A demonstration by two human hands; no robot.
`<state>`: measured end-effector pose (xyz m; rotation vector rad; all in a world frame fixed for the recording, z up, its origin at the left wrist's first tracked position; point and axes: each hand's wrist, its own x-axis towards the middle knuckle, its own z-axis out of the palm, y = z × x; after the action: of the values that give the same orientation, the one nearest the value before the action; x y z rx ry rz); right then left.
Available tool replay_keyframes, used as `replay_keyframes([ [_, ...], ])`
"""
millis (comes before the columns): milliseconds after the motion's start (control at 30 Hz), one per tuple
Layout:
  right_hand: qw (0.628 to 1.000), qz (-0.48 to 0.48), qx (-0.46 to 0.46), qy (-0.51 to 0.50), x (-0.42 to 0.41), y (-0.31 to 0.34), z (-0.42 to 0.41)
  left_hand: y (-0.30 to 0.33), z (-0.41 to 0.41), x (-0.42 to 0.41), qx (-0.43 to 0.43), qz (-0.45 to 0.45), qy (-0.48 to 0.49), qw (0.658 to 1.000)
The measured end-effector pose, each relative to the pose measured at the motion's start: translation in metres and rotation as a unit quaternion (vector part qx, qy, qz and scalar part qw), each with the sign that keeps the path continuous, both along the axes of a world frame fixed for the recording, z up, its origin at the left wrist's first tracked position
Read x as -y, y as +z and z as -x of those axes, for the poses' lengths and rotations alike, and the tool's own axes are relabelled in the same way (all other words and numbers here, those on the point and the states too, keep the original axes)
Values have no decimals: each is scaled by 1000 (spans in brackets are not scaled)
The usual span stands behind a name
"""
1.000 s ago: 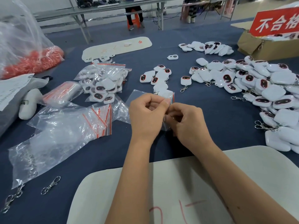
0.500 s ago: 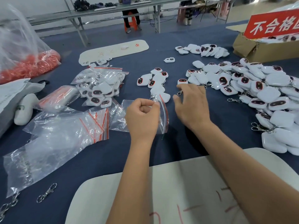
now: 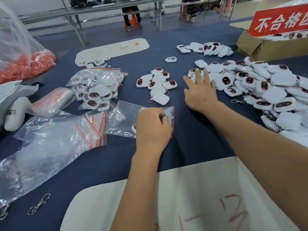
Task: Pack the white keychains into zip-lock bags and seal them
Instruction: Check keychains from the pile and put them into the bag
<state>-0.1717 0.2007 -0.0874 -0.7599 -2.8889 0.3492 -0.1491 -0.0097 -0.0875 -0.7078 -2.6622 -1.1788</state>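
My left hand [image 3: 152,126] grips a clear zip-lock bag [image 3: 126,120] with a red seal strip, lying on the blue cloth; a keychain shows inside it by my knuckles. My right hand [image 3: 200,90] is stretched forward with its fingers spread, reaching the near edge of the big heap of white keychains [image 3: 266,90] on the right. A small cluster of keychains [image 3: 158,84] lies just left of that hand. Packed bags of keychains [image 3: 98,87] sit at the left.
Empty zip-lock bags [image 3: 55,140] spread at the left. A white foam board [image 3: 191,200] lies at the front edge. A cardboard box [image 3: 266,47] with a red sign stands far right. A bag of red rings [image 3: 25,65] sits far left. Loose metal clasps [image 3: 39,204] lie front left.
My right hand has let go of the bag and moved forward and right to the keychain heap. My left hand has lowered the bag toward the cloth.
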Motion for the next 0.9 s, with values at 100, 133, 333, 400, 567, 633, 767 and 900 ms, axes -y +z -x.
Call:
replay_keyframes([
  [100,1000,2,-5,2,1,-1,-8,4,-6,-5,1,47,99,994],
  [133,999,-15,-28,0,7,-2,-13,4,-7,-5,6,53,119,992],
  [333,985,-5,-170,25,46,-7,-51,3,-10,1,1,38,168,985],
  [400,968,35,-246,27,56,-6,-64,4,-10,4,-26,-17,158,987],
  [567,851,374,-367,-24,81,-4,-82,9,-10,3,49,-242,65,967],
  [633,796,482,-365,6,86,-7,-85,6,-9,2,115,-265,20,957],
  [767,721,584,-370,42,84,-8,-90,5,-9,2,133,-284,-13,949],
  [900,748,569,-327,98,90,-7,-91,5,-4,7,149,-330,12,932],
])
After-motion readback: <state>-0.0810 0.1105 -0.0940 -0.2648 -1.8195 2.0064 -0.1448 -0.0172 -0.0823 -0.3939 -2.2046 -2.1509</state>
